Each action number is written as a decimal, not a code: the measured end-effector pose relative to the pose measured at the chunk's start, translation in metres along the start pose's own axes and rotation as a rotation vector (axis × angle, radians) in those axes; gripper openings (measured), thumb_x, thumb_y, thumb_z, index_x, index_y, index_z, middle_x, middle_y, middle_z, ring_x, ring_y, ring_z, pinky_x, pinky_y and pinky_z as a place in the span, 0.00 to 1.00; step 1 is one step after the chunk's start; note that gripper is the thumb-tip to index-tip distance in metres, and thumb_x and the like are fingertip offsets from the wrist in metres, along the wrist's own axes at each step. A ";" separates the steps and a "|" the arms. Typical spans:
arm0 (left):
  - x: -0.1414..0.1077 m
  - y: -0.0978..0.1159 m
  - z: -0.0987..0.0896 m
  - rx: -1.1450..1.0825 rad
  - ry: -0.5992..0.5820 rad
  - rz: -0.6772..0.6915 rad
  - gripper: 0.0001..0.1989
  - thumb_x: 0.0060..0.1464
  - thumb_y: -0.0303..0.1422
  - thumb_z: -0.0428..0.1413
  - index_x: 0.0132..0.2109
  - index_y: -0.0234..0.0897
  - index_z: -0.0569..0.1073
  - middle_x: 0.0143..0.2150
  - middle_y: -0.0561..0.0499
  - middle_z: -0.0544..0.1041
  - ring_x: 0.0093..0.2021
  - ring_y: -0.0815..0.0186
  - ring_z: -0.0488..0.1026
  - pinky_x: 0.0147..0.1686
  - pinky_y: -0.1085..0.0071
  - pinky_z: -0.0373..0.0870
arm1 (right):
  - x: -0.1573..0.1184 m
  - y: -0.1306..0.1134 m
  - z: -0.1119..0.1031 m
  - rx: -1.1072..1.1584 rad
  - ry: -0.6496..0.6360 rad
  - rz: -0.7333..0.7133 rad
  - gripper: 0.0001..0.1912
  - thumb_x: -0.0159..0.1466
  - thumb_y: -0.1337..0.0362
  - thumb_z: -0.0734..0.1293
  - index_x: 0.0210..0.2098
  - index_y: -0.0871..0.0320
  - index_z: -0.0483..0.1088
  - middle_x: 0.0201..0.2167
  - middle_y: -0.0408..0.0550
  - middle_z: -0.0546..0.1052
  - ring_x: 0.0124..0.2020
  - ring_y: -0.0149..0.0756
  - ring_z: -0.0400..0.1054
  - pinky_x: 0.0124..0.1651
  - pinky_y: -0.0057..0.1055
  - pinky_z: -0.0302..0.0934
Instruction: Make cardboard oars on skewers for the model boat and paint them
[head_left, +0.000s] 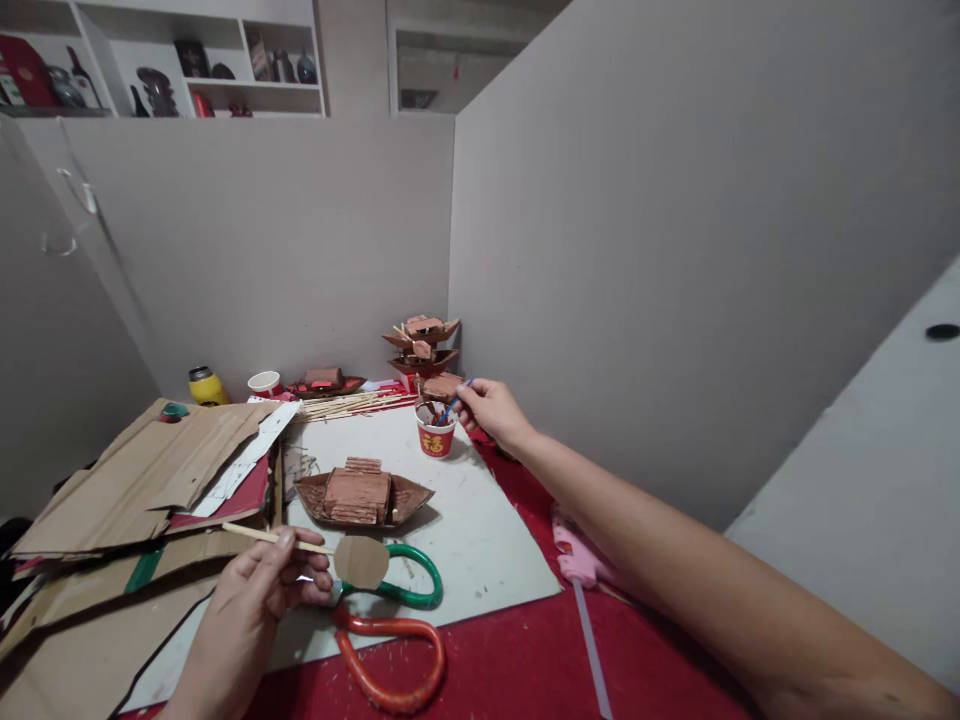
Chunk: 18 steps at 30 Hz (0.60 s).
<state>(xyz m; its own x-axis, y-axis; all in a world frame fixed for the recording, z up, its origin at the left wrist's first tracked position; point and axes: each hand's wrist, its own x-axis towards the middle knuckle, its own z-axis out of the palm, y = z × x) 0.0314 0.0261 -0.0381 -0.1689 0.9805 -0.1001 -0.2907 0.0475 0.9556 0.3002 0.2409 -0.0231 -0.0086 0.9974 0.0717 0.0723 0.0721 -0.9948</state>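
Note:
A small paddle [361, 562], made of a pale wooden stick with an oval of bare brown cardboard at its end, is pinched in my left hand [262, 590]. My right hand [491, 410] grips a thin blue brush [450, 408], its lower end inside a red paper cup [436, 442] with a gold character. Dark brown paint marks the cup's inside; the brush tip is hidden there. Between my hands a brown-painted cardboard model boat [358, 495] sits on the white board [487, 555]. Large scissors [394, 655] with green and red handles lie beneath the paddle.
Cardboard sheets [112, 490] pile up at the left. Thin sticks [352, 404], another boat [324, 382], a white-rimmed cup [265, 383] and a yellow bottle [206, 386] stand along the back. Stacked model boats [422, 345] fill the corner. A pink glue gun [576, 552] lies right.

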 end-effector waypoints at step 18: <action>0.002 -0.006 -0.006 -0.013 0.075 0.031 0.15 0.46 0.40 0.65 0.36 0.32 0.79 0.29 0.47 0.80 0.28 0.67 0.74 0.30 0.74 0.73 | -0.039 -0.014 -0.022 0.106 0.189 -0.063 0.15 0.67 0.60 0.64 0.50 0.59 0.67 0.48 0.51 0.72 0.43 0.39 0.70 0.44 0.41 0.68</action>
<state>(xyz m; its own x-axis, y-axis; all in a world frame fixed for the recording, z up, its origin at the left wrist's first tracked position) 0.0273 0.0264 -0.0459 -0.2474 0.9646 -0.0915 -0.2962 0.0146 0.9550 0.3209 0.2015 -0.0100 0.1777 0.9747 0.1359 -0.0282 0.1431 -0.9893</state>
